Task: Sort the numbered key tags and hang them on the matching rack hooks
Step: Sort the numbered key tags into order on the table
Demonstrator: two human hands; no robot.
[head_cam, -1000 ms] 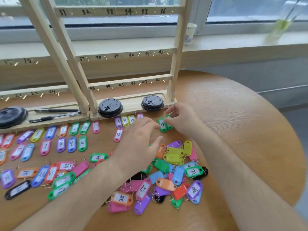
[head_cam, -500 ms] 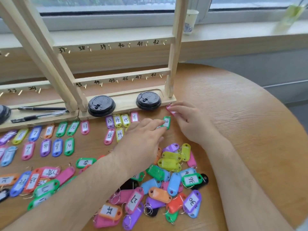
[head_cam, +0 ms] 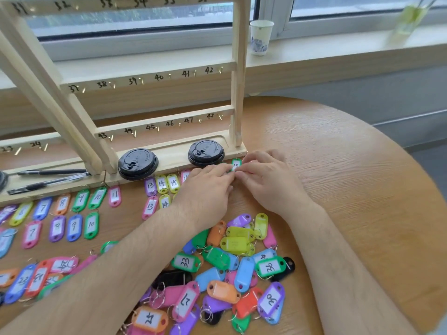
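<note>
Where rack (head_cam: 238, 93) base ends on R side, green tag 20 (head_cam: 236, 164) sits on table (head_cam: 343, 189) just in front. R hand (head_cam: 268, 181) pinches it w/ curled fingers; L hand (head_cam: 205, 192) fingertips touch it, fingers together. Unsorted pile (head_cam: 238, 264) btwn forearms.

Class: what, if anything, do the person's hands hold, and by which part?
The green tag 20, by its lower end: the right hand pinches it, the left hand touches it.
</note>
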